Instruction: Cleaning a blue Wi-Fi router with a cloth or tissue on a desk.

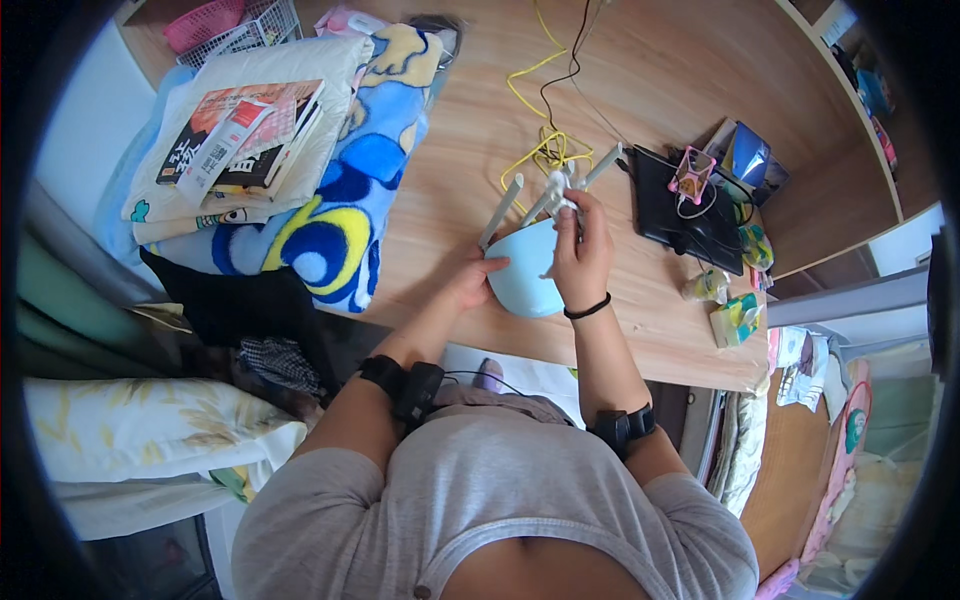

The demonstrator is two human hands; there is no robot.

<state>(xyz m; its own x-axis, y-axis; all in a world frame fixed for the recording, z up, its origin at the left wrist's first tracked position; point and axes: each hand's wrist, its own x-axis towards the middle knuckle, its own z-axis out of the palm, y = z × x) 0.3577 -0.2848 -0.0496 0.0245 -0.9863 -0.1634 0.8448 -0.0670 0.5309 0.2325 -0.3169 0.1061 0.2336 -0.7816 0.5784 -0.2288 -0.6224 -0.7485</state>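
A light-blue Wi-Fi router (521,274) with several pale antennas (504,210) is near the front edge of the wooden desk. My left hand (474,276) grips its left side, the thumb lying over the top surface. In the fingers of my right hand (583,251) is a crumpled white tissue (556,189), held up among the antennas. That hand hides the right part of the router. Just behind the antennas lies a tangle of yellow cable (553,146).
Folded blue patterned blankets (375,172) carry books (289,150) and a tube-like packet (221,154) at left. To the right are a black laptop-like slab (675,210), a pink stand (693,176) and a tissue pack (736,321). A shelf panel (847,112) borders the desk.
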